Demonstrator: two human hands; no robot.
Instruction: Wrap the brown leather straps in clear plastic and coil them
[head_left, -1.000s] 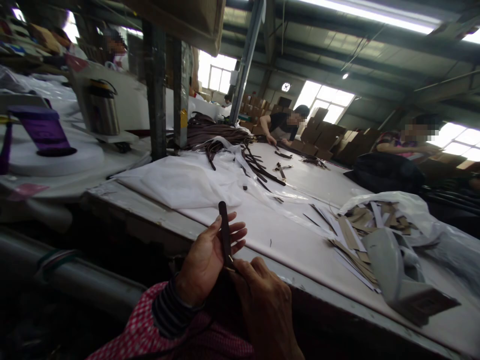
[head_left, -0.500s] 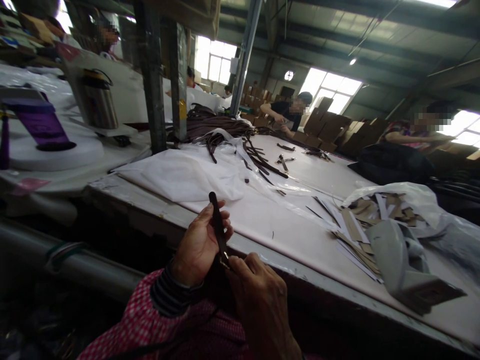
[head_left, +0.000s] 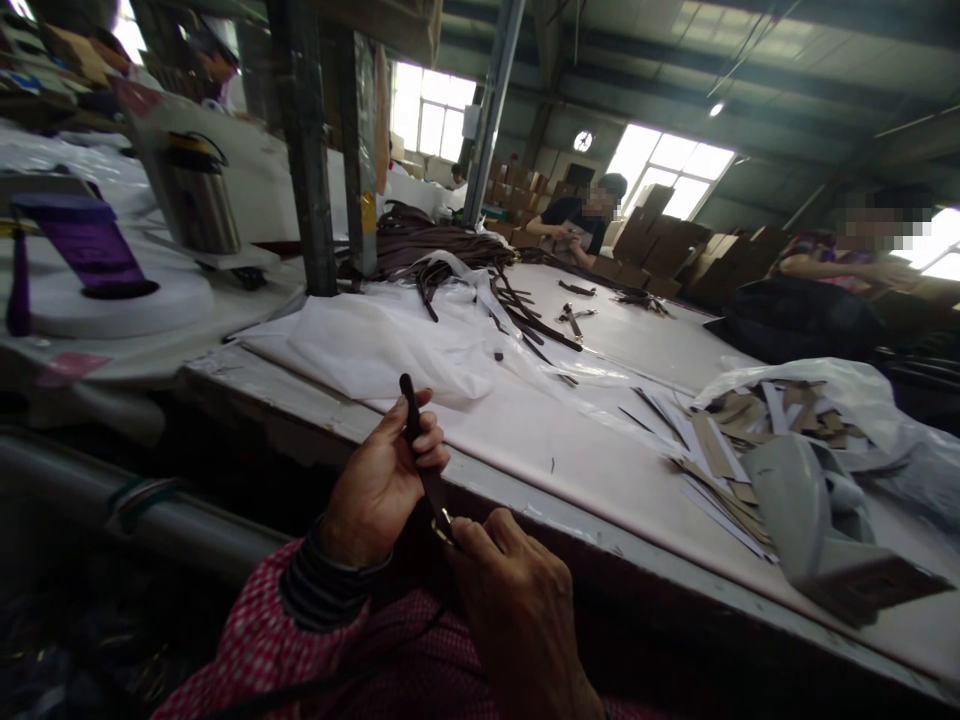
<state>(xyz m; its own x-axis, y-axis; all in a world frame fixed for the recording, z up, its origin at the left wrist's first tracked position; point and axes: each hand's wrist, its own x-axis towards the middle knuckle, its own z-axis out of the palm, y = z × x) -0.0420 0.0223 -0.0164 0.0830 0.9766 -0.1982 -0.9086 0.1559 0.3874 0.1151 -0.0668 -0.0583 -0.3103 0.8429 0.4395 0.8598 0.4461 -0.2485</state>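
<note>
A dark brown strap (head_left: 421,450) with a rounded tip slants upward in front of the table edge. My left hand (head_left: 379,480) grips it, thumb on one side and fingers curled round the other. At its lower end is a shiny gold-coloured metal fitting (head_left: 443,524), whose exact kind I cannot make out. My right hand (head_left: 517,590) is closed, thumb and forefinger pinching at that fitting. The rest of the strap below is lost in shadow and behind my right hand.
A white-covered table (head_left: 510,455) runs along the front. On it lie a heap of dark straps (head_left: 442,245), white sheeting (head_left: 360,345), cut strips (head_left: 720,460) and a grey machine part (head_left: 817,530). Metal posts (head_left: 307,150) stand at left. Co-workers sit beyond.
My left hand and the strap have shifted slightly left and its fingers have curled closer round the strap. More of the gold fitting shows. My right hand stays almost in place.
</note>
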